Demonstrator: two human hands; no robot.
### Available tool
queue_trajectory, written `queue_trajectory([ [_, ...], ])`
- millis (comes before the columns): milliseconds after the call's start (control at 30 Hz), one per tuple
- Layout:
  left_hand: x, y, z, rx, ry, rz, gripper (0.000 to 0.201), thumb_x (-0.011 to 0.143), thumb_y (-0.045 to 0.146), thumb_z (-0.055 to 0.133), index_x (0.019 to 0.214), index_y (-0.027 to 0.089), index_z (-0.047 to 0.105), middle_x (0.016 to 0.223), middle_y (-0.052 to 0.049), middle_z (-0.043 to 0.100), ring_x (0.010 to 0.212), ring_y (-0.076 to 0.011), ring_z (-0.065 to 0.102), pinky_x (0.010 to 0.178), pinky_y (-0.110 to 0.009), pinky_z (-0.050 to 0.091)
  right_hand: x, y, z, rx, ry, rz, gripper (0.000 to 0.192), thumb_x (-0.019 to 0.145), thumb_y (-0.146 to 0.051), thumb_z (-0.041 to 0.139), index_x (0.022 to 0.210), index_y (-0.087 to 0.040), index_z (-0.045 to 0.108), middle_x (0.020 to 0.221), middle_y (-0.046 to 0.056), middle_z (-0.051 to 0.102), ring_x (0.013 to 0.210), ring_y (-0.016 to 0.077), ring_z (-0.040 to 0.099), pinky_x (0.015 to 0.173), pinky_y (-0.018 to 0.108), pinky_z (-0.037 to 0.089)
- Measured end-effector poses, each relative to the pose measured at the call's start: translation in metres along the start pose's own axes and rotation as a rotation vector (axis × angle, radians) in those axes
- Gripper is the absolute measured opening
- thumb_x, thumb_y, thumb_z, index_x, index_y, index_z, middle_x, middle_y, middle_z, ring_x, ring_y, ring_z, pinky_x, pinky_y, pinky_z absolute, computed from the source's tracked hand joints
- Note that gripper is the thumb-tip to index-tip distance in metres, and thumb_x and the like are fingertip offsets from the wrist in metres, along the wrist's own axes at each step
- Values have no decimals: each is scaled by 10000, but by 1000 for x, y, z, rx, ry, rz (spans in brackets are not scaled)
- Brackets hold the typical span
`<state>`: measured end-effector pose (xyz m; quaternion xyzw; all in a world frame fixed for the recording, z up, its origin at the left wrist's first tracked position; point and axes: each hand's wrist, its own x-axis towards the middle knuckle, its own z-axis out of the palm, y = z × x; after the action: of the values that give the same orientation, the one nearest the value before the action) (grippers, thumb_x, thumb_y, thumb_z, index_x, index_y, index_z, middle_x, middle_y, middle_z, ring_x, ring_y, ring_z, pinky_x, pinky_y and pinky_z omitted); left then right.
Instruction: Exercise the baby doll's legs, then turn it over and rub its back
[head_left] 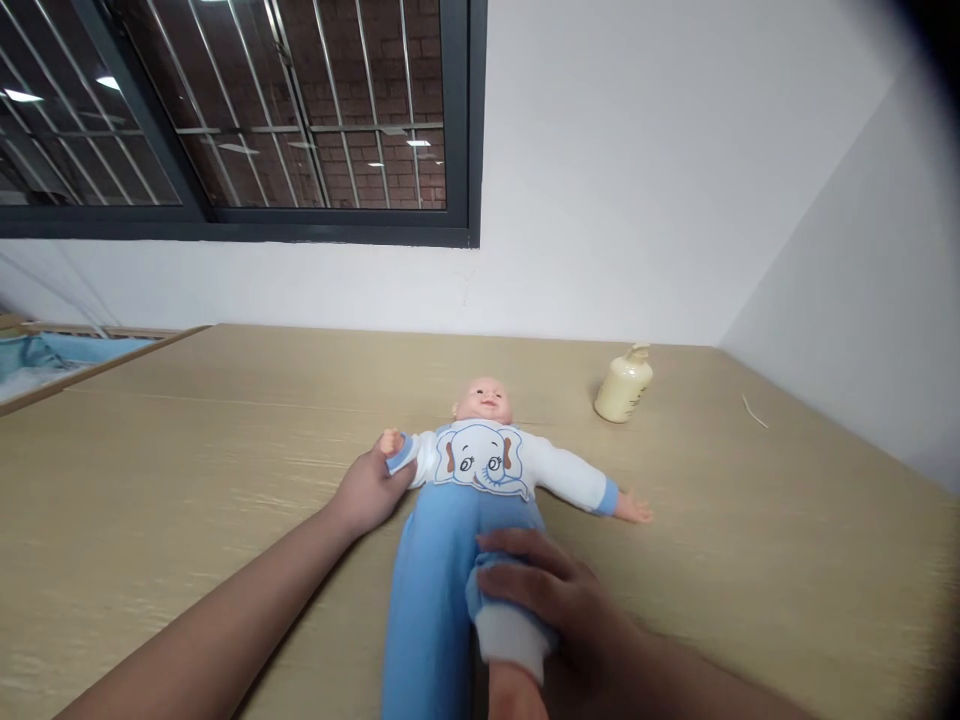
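Head cam: your left hand (369,492) is closed on the doll (480,470) at its cuffed wrist, and your right hand (559,600) is wrapped around the bunched trouser leg with its white sock, nearest you. The doll lies face up on the wooden table (187,470), between both hands. Past your right hand, well apart, stands a lotion bottle (623,387). I'd say tugging that leg hard could drag the whole doll towards you or peel off the sock

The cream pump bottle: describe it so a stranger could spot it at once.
Start at the pale wooden table below the barred window. Beyond the baby doll in blue trousers, towards the right wall, lies a small cream plastic pump bottle. It is the only container there, apart from both hands.
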<state>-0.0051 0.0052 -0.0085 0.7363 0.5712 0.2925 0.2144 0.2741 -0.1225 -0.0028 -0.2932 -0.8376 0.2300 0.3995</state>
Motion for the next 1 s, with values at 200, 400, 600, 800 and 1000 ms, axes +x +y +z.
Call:
queue_trajectory([
  [200,10,-11,-7,-119,85,6,292,855,485,533,750,214,552,859,-52,580,935,-274,568,862,-359,464,5,-10,0,-181,-237,-298,239,927,-404,657,1158,-346,663,1264,-10,679,1226,186,597,1075,320,464],
  [400,10,-12,-5,-176,87,-24,312,830,511,572,774,205,560,842,-39,550,920,-264,571,911,-376,458,-1,1,20,-201,-306,-264,319,972,-360,581,1275,-270,623,1163,54,726,1135,134,659,1156,330,359],
  [600,11,-17,-3,-212,77,-39,320,829,504,596,827,185,622,880,-52,598,933,-272,584,885,-376,463,-3,0,23,-281,-378,-282,339,1024,-271,472,1349,-254,568,1173,88,720,1180,120,633,1156,377,340],
  [800,9,-17,-4,-119,46,-36,309,867,501,540,809,204,600,890,-52,636,915,-279,616,833,-358,466,0,-5,12,-207,-293,-332,210,976,-349,588,1166,-282,645,1268,38,683,1247,171,596,1143,356,385],
  [1000,1,-1,-3,71,-2,26,208,918,417,489,923,223,563,944,-52,685,915,-277,656,770,-337,450,-6,-1,5,60,33,-26,521,823,-355,760,1290,-293,539,1452,110,501,1243,256,597,1024,356,525],
])
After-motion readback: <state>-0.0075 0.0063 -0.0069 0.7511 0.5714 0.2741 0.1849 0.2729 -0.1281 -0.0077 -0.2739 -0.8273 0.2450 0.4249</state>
